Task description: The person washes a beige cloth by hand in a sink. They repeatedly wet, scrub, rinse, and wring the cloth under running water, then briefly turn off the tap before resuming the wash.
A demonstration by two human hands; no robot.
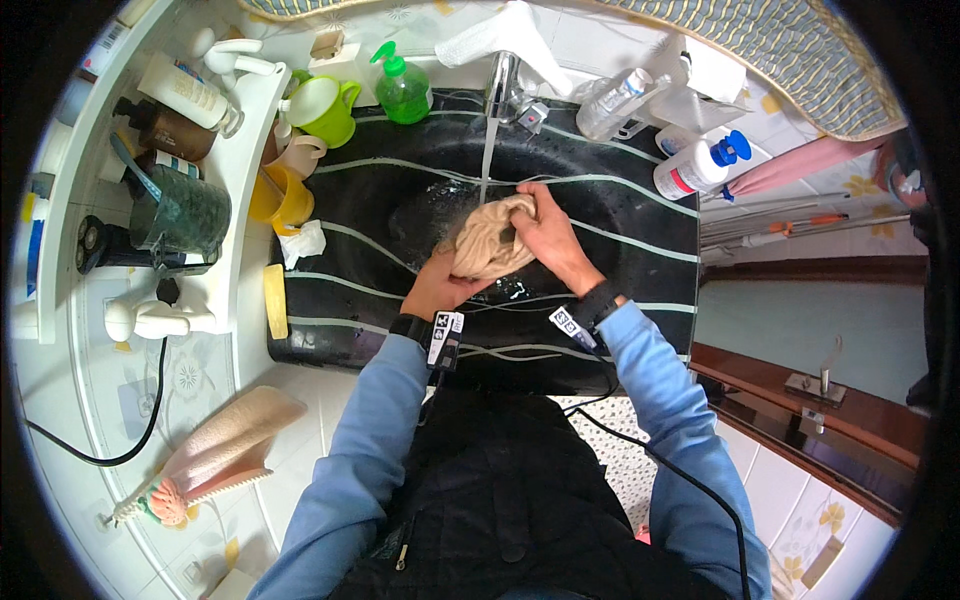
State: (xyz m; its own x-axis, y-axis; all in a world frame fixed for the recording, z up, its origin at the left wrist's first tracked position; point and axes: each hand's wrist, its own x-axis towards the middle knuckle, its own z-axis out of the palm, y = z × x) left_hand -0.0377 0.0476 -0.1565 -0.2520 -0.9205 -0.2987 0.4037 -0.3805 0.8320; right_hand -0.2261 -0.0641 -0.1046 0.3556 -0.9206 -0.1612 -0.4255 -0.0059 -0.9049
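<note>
A crumpled beige cloth (487,244) is held between both hands over the black basin (405,199) with wavy white lines. My left hand (442,285) grips its lower left side from below. At its upper right, my right hand (546,229) pinches the edge with thumb and fingers. Water (489,161) runs in a thin stream from the chrome faucet (501,86) and comes down at the cloth's upper edge. Wet, shiny patches show on the basin around the cloth. Part of the left fingers is hidden beneath the fabric.
A green soap pump bottle (405,91), a lime-green cup (324,111) and a yellow cup (283,199) line the basin's left and back. At the right stands a white bottle with blue pump (694,166). A crowded white shelf (244,180) borders the left; cables trail from both wrists.
</note>
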